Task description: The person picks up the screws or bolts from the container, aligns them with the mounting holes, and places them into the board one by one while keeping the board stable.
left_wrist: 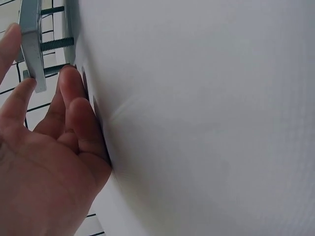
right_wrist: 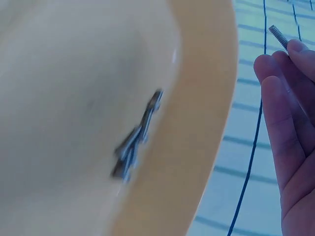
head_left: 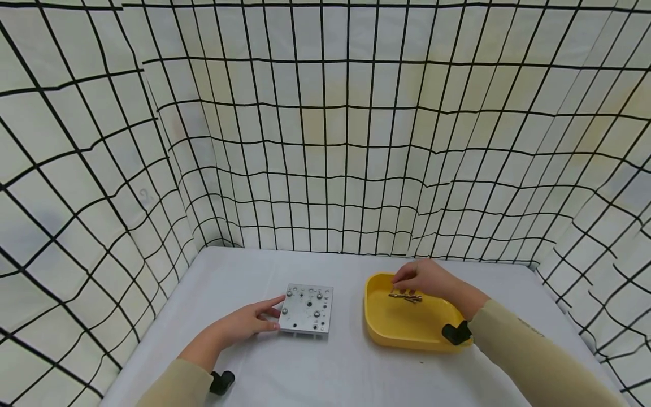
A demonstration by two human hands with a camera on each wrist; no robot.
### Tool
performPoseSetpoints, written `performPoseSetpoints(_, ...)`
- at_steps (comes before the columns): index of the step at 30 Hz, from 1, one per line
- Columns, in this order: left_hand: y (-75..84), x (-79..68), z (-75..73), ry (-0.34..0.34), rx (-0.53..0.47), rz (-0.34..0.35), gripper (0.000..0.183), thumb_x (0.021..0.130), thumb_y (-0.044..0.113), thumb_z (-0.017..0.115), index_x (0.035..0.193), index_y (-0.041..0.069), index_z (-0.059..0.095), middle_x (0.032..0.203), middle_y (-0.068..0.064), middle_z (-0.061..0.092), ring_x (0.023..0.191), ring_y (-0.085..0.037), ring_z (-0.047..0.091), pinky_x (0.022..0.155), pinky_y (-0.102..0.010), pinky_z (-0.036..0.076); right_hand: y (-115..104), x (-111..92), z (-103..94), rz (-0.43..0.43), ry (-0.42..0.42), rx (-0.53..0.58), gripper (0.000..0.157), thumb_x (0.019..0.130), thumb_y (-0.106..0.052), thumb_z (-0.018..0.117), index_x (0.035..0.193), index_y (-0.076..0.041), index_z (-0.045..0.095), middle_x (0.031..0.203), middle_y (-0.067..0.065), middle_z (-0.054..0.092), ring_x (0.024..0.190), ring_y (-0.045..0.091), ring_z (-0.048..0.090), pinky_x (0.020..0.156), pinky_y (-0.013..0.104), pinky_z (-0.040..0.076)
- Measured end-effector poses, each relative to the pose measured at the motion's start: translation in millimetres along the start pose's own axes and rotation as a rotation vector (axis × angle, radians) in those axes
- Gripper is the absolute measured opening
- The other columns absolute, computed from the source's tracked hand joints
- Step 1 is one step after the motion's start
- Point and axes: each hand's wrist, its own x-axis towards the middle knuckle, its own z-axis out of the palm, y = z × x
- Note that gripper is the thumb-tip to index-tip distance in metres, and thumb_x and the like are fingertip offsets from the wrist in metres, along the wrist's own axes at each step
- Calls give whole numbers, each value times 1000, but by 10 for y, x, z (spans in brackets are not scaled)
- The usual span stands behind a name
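Observation:
A square silver metal plate with holes and several bolt heads lies left of the table's middle. At its left edge, my left hand holds it with thumb and fingertips. In the left wrist view, threaded bolt shanks stick out from the plate's underside, and curled fingers lie beside them near the cloth. My right hand is over the far side of the yellow tray. It pinches a bolt, whose threaded end shows past the fingertips. More bolts lie in the tray.
White cloth covers the table. Sheets with a black grid stand round the back and both sides. A tiny dark speck lies in front of the tray. Black wrist mounts show at both sleeves.

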Motion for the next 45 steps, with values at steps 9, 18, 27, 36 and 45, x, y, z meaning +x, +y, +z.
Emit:
performPoseSetpoints(9, -20, 24, -27, -22, -50, -35, 72, 88, 27, 75, 152, 26, 42, 133, -8, 57, 115, -23, 52, 88, -40, 45, -448, 255, 378, -80, -71, 36, 9, 91, -24, 74, 98, -19, 78, 93, 5, 74, 86, 28, 68, 78, 45, 55)
performPoseSetpoints(18, -12, 23, -17, -19, -83, -48, 72, 87, 24, 76, 152, 26, 43, 134, -8, 57, 116, -23, 52, 88, -41, 45, -870, 499, 876, -127, -137, -58, 11, 91, -22, 73, 99, -16, 78, 90, -2, 73, 78, 17, 65, 73, 33, 54)
performPoseSetpoints(27, -47, 38, -28, -20, -69, -47, 72, 87, 29, 76, 151, 29, 44, 133, -6, 58, 115, -22, 52, 85, -37, 44, -1083, 651, 1189, -138, -165, -110, 10, 92, -23, 73, 100, -20, 78, 83, -13, 68, 76, 10, 60, 71, 24, 51)
performPoseSetpoints(36, -29, 23, -35, -26, -86, -36, 72, 87, 29, 76, 151, 28, 43, 133, -6, 58, 111, -21, 52, 82, -36, 44, -1201, 763, 1405, -147, -151, -207, 6, 92, -23, 73, 96, -25, 78, 81, -18, 66, 77, 7, 56, 71, 22, 48)
performPoseSetpoints(45, -11, -13, -37, -27, -97, -26, 71, 88, 27, 76, 152, 27, 43, 133, -8, 58, 108, -20, 53, 81, -35, 43, -1276, 796, 1563, -186, -156, -290, 6, 92, -24, 73, 95, -27, 78, 82, -20, 64, 81, 4, 54, 81, 22, 46)
